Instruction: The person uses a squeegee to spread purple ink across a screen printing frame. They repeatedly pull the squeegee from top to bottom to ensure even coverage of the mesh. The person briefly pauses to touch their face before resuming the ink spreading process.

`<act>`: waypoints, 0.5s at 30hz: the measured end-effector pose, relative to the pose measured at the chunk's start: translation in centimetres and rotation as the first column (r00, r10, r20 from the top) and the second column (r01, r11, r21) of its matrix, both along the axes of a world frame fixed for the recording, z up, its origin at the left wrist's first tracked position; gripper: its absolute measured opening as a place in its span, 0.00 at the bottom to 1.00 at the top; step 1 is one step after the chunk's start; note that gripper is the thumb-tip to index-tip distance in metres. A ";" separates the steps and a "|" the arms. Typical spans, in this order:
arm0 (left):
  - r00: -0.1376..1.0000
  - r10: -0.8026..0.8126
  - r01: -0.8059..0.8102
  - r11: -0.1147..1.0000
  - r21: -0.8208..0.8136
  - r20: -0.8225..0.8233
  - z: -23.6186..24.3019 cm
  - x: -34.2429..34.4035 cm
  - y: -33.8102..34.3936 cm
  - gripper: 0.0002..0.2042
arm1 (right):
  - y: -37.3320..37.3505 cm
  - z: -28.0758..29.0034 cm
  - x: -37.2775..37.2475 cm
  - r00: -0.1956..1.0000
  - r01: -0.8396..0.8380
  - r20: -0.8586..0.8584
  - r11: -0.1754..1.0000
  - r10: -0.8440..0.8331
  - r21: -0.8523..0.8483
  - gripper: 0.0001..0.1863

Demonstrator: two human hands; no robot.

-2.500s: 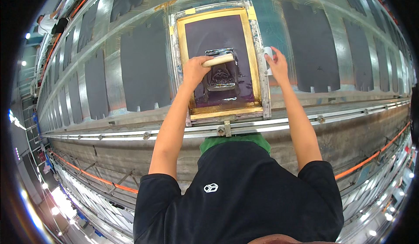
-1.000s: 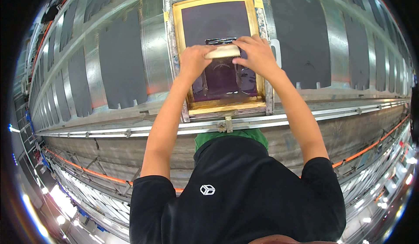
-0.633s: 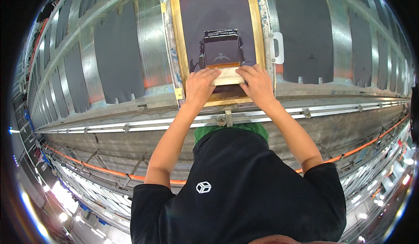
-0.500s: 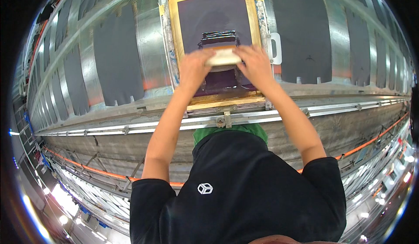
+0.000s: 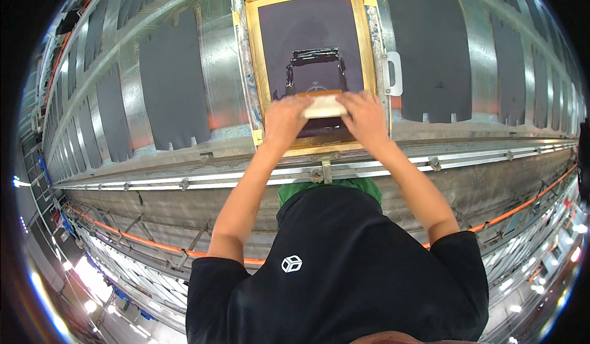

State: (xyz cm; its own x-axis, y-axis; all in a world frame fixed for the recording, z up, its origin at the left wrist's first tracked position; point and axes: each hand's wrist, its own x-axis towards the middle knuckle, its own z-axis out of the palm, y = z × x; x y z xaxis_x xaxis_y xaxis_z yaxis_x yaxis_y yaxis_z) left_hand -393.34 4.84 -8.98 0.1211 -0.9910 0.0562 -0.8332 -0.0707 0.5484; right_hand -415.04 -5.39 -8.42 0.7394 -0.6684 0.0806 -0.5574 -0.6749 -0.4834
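Note:
Both hands grip a squeegee (image 5: 324, 106) with a pale handle and an orange-brown blade edge. My left hand (image 5: 286, 118) is closed on its left end, my right hand (image 5: 365, 116) on its right end. The squeegee stands across the lower part of a screen-printing frame (image 5: 372, 67), a yellow-taped mesh screen lying on the long table. Dark wet ink (image 5: 315, 54) lies in a thick band above the squeegee and in streaks down both sides. Between the streaks a faint pale design shows in the mesh. My fingertips are partly hidden behind the squeegee.
Dark grey fabric pieces (image 5: 172, 79) lie in a row along the metal table on both sides of the screen. A white handle (image 5: 394, 73) juts from the frame's right side. A metal rail (image 5: 233, 180) with clamps runs along the near edge, before my body.
My hands have drawn the squeegee down toward me, across the screen. More of the mesh and the pale design now shows above it. The view has shifted slightly.

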 end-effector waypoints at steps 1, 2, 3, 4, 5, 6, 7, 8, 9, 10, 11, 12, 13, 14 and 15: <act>1.000 0.020 -0.020 1.000 -0.009 -0.006 0.1 1.0 -1.7 0.19 | -1.6 0.2 0.9 0.999 -0.003 0.035 1.000 0.004 -0.024 0.25; 0.999 0.033 -0.034 0.999 -0.016 -0.015 0.2 1.9 -3.6 0.19 | -3.3 0.7 1.9 0.997 0.013 0.074 0.999 -0.009 -0.045 0.24; 0.998 0.051 -0.052 0.997 -0.053 -0.022 0.3 2.8 -5.6 0.17 | -5.0 0.4 3.0 0.993 0.013 0.115 0.997 -0.003 -0.081 0.23; 0.998 0.061 -0.063 0.994 -0.085 -0.031 0.4 3.5 -7.2 0.16 | -6.8 0.2 3.8 0.993 -0.002 0.114 0.998 0.010 -0.070 0.22; 0.998 0.050 -0.052 0.996 -0.071 -0.023 0.2 3.8 -8.1 0.15 | -8.1 -0.2 4.4 0.994 0.004 0.110 0.999 0.000 -0.038 0.22; 0.999 0.041 -0.042 0.997 -0.059 -0.013 0.1 4.1 -8.9 0.15 | -8.7 -0.4 4.9 0.994 0.008 0.107 1.000 -0.007 -0.007 0.22; 0.999 0.033 -0.033 0.998 -0.047 -0.004 0.0 4.2 -9.1 0.15 | -8.3 -0.5 4.6 0.996 0.004 0.091 1.000 -0.004 0.008 0.22; 1.000 0.025 -0.025 1.000 -0.016 0.007 -0.1 3.8 -8.5 0.15 | -7.3 -0.4 3.9 0.997 -0.002 0.075 1.000 0.000 0.023 0.22; 1.000 0.016 -0.016 1.000 0.018 0.019 -0.4 3.0 -7.2 0.15 | -6.2 -0.3 3.2 0.998 -0.006 0.062 0.999 0.004 0.043 0.22; 0.999 0.005 -0.007 0.998 0.055 0.037 -0.5 2.2 -5.5 0.16 | -4.5 -0.4 2.2 0.999 -0.001 0.039 0.999 -0.001 0.048 0.22; 0.999 -0.014 0.013 1.000 0.029 0.034 -0.6 1.3 -3.6 0.16 | -2.7 -0.4 1.2 1.000 -0.001 0.024 0.999 0.000 0.051 0.23; 1.000 -0.015 0.015 0.998 0.053 0.007 -0.4 0.1 -2.0 0.16 | -0.9 -0.4 0.2 1.000 0.003 -0.001 0.998 -0.003 0.063 0.23; 1.000 -0.020 0.021 1.000 0.019 -0.002 -0.6 -0.6 -0.2 0.17 | 0.7 -0.4 -0.6 1.000 0.004 -0.022 0.998 -0.003 0.067 0.23; 1.000 -0.022 0.020 0.995 0.098 0.018 -0.2 -1.3 1.2 0.18 | 2.0 -0.5 -1.3 0.999 -0.008 -0.031 0.998 0.010 0.055 0.24; 1.000 -0.028 0.027 0.994 0.105 0.011 -0.2 -1.7 2.3 0.19 | 2.6 -0.2 -1.8 0.999 -0.021 -0.031 0.995 0.024 0.098 0.24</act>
State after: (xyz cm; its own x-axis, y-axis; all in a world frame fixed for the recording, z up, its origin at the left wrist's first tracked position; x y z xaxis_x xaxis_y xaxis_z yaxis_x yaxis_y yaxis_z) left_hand -395.04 7.16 -9.17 0.0935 -0.9945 -0.0472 -0.8424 -0.1043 0.5286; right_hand -416.84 -2.74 -8.58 0.7557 -0.6549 -0.0087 -0.5590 -0.6380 -0.5296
